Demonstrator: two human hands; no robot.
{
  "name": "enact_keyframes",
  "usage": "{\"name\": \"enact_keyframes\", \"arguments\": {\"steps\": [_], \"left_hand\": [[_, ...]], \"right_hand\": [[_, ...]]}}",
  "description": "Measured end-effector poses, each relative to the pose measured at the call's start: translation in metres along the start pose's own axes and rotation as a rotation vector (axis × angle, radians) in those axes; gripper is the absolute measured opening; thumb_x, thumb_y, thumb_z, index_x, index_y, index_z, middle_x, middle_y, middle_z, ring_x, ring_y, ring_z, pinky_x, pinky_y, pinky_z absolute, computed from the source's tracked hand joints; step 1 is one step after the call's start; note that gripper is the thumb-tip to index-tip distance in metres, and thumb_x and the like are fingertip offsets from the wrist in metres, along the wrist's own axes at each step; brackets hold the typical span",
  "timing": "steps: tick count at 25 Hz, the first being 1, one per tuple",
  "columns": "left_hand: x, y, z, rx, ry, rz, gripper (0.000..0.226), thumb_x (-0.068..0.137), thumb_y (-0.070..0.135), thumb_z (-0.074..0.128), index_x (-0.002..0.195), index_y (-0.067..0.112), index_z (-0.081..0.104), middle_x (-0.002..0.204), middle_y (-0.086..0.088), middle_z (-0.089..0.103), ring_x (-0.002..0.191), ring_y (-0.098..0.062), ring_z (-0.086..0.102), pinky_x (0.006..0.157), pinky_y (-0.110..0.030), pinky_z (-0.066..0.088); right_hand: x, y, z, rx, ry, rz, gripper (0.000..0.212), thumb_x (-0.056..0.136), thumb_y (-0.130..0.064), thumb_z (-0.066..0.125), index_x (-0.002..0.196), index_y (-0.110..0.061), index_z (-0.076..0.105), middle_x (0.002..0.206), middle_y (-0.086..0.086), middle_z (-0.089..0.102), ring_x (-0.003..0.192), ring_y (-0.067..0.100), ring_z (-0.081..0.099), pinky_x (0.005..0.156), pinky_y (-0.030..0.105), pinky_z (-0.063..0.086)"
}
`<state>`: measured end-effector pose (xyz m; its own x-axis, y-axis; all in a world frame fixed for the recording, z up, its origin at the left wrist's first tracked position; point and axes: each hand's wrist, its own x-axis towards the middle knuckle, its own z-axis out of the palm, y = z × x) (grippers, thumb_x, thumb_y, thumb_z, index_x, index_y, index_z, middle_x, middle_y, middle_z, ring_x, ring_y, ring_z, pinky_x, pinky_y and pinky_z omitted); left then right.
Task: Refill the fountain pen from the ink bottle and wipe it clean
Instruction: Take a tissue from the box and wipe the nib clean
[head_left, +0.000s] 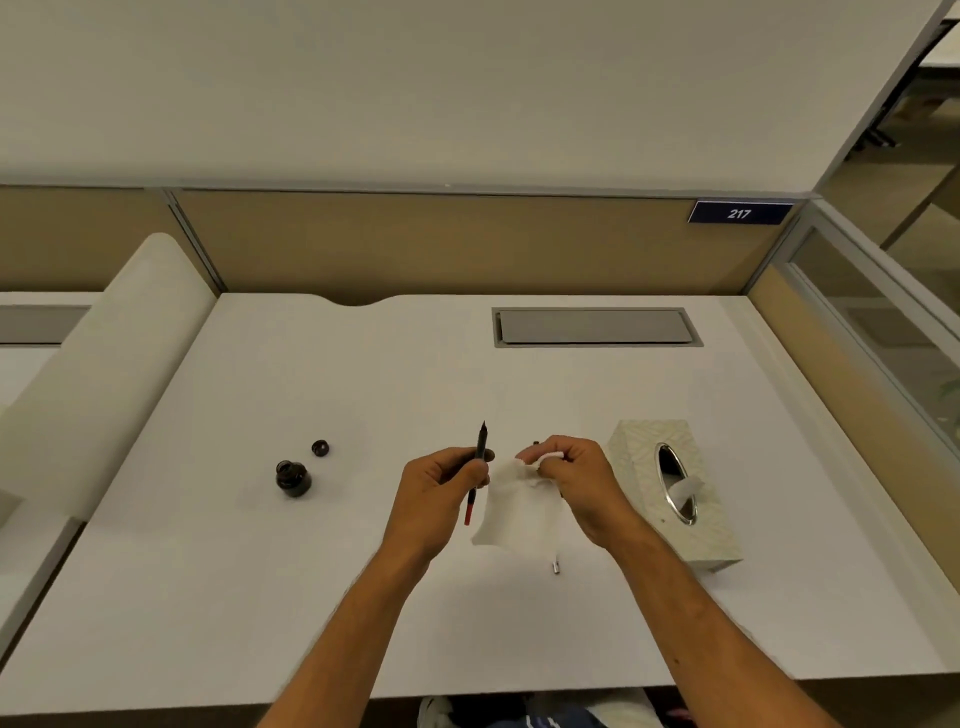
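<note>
The fountain pen (478, 470) was gripped in the closed fingers of the left hand (441, 491), nib raised toward the far edge of the desk (260, 597), probably so ink would not drip. A tissue (511, 512) was pinched in the right hand (574, 478), just beside the pen, apparently ready for wiping. The ink bottle (293, 478) stood uncapped toward the left edge, its cap (320, 448) nearby.

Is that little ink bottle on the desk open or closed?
Open. The ink bottle stands upright with no cap on its mouth; its dark cap lies apart on the desk, just behind it.
</note>
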<state>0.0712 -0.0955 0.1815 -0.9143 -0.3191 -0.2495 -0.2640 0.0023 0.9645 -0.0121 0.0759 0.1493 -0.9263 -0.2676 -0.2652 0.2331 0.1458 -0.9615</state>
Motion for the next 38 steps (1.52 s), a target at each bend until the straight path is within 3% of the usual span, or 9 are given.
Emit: {"name": "enact_keyframes", "arguments": {"steps": [3,5,9,12,16,21,28,33,38], "left_hand": [[0.000,-0.003,-0.007,0.008,-0.016,-0.014,0.018,0.092,0.015,0.064,0.103,0.017,0.077,0.093,0.001,0.077,0.089,-0.012,0.071,0.079,-0.020,0.052],[0.004,-0.005,-0.007,0.032,-0.044,-0.025,0.016,0.091,0.016,0.064,0.098,0.017,0.078,0.093,0.002,0.077,0.090,-0.014,0.070,0.082,-0.024,0.054],[0.007,-0.003,0.004,0.085,-0.073,-0.042,0.020,0.095,0.018,0.058,0.092,0.015,0.077,0.093,-0.005,0.073,0.086,-0.017,0.063,0.071,-0.020,0.049],[0.007,-0.004,0.006,0.149,-0.073,-0.021,0.026,0.097,0.022,0.054,0.086,0.018,0.078,0.084,-0.002,0.070,0.080,-0.017,0.058,0.069,-0.024,0.045],[0.012,-0.004,0.006,0.203,-0.060,0.009,0.030,0.096,0.022,0.051,0.078,0.020,0.075,0.084,-0.010,0.070,0.080,-0.019,0.059,0.075,-0.032,0.048],[0.009,-0.002,0.015,0.224,-0.026,-0.003,0.030,0.096,0.020,0.051,0.074,0.020,0.072,0.074,-0.003,0.065,0.069,-0.013,0.055,0.065,-0.021,0.044],[0.013,-0.003,0.014,0.284,0.045,-0.010,0.023,0.090,0.022,0.060,0.076,0.014,0.077,0.056,0.002,0.058,0.049,-0.010,0.044,0.051,-0.022,0.035],[0.010,-0.005,0.005,0.322,0.043,0.022,0.014,0.087,0.022,0.066,0.087,0.021,0.080,0.076,0.008,0.073,0.069,-0.008,0.065,0.062,-0.018,0.046],[0.011,-0.003,-0.011,0.329,0.034,0.072,0.010,0.081,0.021,0.073,0.089,0.023,0.080,0.080,0.011,0.074,0.078,-0.003,0.067,0.066,-0.014,0.044]], "right_hand": [[-0.005,-0.003,0.015,0.025,-0.032,-0.013,0.027,0.088,-0.001,0.053,0.081,-0.007,0.079,0.100,0.006,0.077,0.099,0.023,0.069,0.084,0.037,0.052],[-0.003,-0.005,0.019,-0.022,-0.031,-0.029,0.027,0.089,0.000,0.056,0.097,-0.014,0.078,0.105,-0.001,0.076,0.102,0.018,0.068,0.086,0.032,0.055],[0.006,-0.009,0.021,0.135,0.004,-0.034,0.053,0.088,0.005,0.063,0.131,-0.025,0.056,0.108,0.002,0.076,0.101,0.018,0.071,0.088,0.031,0.058],[0.006,-0.008,0.023,0.264,0.006,0.007,0.043,0.091,0.003,0.063,0.130,-0.014,0.060,0.106,0.011,0.077,0.104,0.027,0.072,0.093,0.033,0.057],[0.004,-0.010,0.022,0.415,-0.127,0.066,0.033,0.096,0.006,0.052,0.123,-0.007,0.066,0.114,0.017,0.072,0.101,0.027,0.070,0.086,0.032,0.059],[0.001,-0.008,0.014,0.514,-0.152,0.091,0.034,0.098,0.006,0.049,0.127,-0.005,0.063,0.123,0.017,0.070,0.109,0.028,0.069,0.091,0.032,0.057],[-0.001,-0.010,0.010,0.532,-0.091,0.135,0.033,0.098,0.004,0.051,0.129,0.000,0.061,0.124,0.017,0.070,0.112,0.028,0.069,0.090,0.030,0.059],[-0.008,-0.004,0.019,0.689,-0.009,0.215,0.031,0.098,0.006,0.048,0.125,0.005,0.062,0.124,0.021,0.068,0.113,0.031,0.068,0.086,0.029,0.061],[-0.012,-0.004,0.036,0.740,0.070,0.331,0.028,0.098,0.007,0.047,0.121,0.007,0.063,0.109,0.018,0.073,0.100,0.028,0.071,0.078,0.030,0.063]]}}
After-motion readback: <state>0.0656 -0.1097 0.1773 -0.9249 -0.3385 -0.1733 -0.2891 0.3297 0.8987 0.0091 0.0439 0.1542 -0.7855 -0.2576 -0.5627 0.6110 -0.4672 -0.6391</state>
